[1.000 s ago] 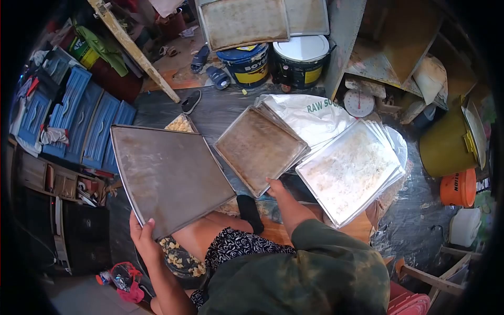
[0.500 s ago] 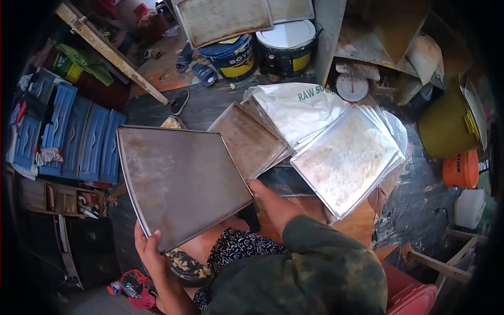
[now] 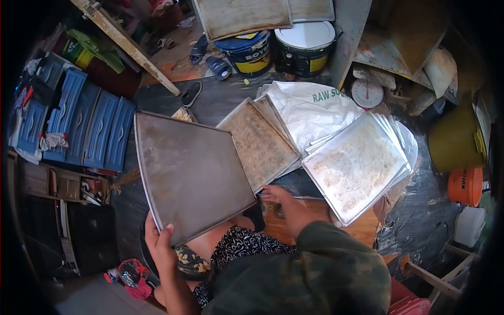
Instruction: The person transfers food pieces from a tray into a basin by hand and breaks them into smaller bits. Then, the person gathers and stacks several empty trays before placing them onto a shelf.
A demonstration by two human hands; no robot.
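A large, stained metal baking tray [image 3: 194, 173] is tilted up in front of me, its broad flat face toward the camera. My left hand [image 3: 159, 234] is closed on its lower left edge, thumb over the rim. Right at the tray's right corner is my right hand [image 3: 275, 194], fingers curled, with a small bit of blue at the fingertips; I cannot tell what it holds. Behind the raised tray lies a stack of browned trays [image 3: 260, 139]. Farther right is a pile of trays with a pale, crusted top one [image 3: 359, 165].
A white sack [image 3: 312, 113] marked RAW SUGAR lies behind the stacks. Two lidded buckets [image 3: 247, 55] stand at the back, with trays on top. A dial scale [image 3: 367, 93] and an orange bucket [image 3: 465, 186] are on the right, blue drawers [image 3: 89, 126] on the left. Yellowish crumbs [image 3: 191, 260] lie below the tray.
My right hand has shifted from the tray's right edge, slightly right and down, and its fingers now show. My left hand still grips the tray. The whole view has swung a little.
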